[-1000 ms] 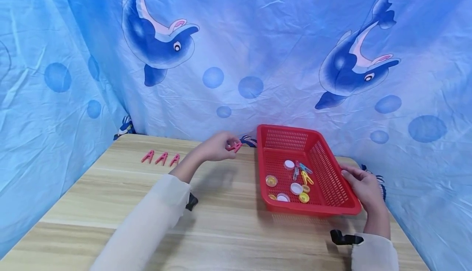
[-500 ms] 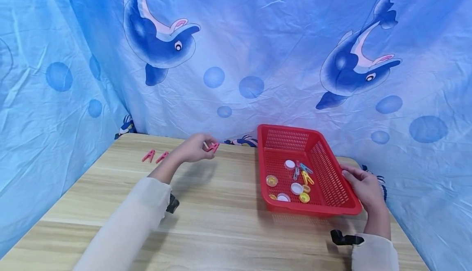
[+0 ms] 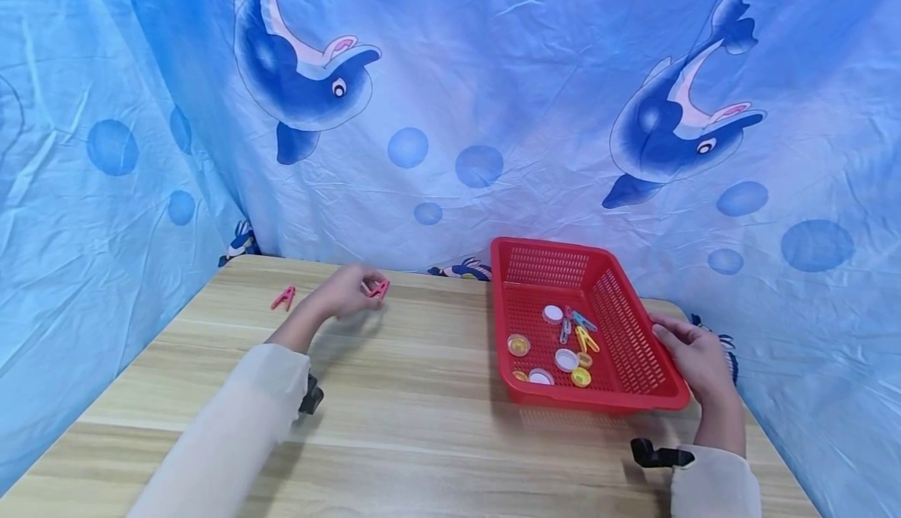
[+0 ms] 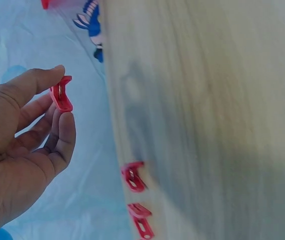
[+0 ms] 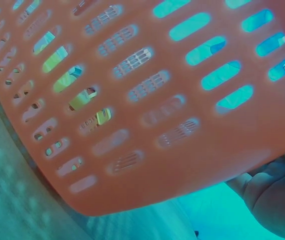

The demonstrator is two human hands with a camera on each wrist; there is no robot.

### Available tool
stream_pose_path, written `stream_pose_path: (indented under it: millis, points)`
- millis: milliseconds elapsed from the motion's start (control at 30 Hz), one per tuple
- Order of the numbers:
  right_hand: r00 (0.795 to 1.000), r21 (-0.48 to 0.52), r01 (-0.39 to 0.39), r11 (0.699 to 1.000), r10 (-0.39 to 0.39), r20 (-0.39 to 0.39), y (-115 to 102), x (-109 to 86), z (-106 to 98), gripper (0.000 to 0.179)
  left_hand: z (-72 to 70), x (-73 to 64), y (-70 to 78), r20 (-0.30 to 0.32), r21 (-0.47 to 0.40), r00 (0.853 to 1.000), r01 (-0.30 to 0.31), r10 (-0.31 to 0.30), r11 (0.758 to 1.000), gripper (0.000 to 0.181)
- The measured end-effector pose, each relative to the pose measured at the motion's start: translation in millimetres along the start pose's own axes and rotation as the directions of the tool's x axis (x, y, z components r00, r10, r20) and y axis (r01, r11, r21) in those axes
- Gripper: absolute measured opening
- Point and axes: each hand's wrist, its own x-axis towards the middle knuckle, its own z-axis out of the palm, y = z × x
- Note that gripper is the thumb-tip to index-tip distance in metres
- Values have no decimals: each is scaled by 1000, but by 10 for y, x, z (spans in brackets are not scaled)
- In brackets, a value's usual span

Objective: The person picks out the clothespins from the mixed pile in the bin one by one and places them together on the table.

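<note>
Here's the left grip (image 3: pixel 349 291), thumb and finger pinching one pink clothespin (image 3: pixel 378 289), and it's up in the air over the far part of the desk (image 3: pixel 422 393), a shadow falling on the wood. Count the rest on the desk: the left wrist view gives two more, a nearer clothespin (image 4: pixel 134 177) and a farther clothespin (image 4: pixel 141 220), one past the other near the edge. From the head, just one of that pair shows, lying left of the arm.

Over to the right grip (image 3: pixel 697 357), and it's clasping the right rim of the red basket (image 3: pixel 626 330), thumb on the near side. One basket, tilted a little in the head view, and what a mix inside! Round pieces first: three white caps (image 3: pixel 552 314) and four yellow discs (image 3: pixel 580 377), one of those half tucked at the left wall. Now the clips: one blue clip (image 3: pixel 583 321), one yellow clip (image 3: pixel 586 339), one grey clip (image 3: pixel 565 332), with a touch of pink at its top; whether that's a separate clip, I can't tell.

Behind it all, one blue curtain (image 3: pixel 549 95) with two big dolphins (image 3: pixel 317 72), one upper left, one upper right.
</note>
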Motion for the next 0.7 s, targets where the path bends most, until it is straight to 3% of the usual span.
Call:
stream_pose_path:
  millis: [300, 533, 700]
  points:
    - [1000, -21, -22, 1000, 22, -2, -29, -9, 0, 61, 20, 8, -152, 6, 59, 999, 45, -45, 997, 38]
    - [1000, 2, -13, 1000, 13, -2, -46, -28, 14, 63, 21, -21, -207, 30, 97, 998, 55, -58, 994, 3]
    - [1000, 12, -9, 1000, 9, -2, -58, -45, 18, 62, 28, -26, -250, 40, 120, 995, 81, -87, 989, 14]
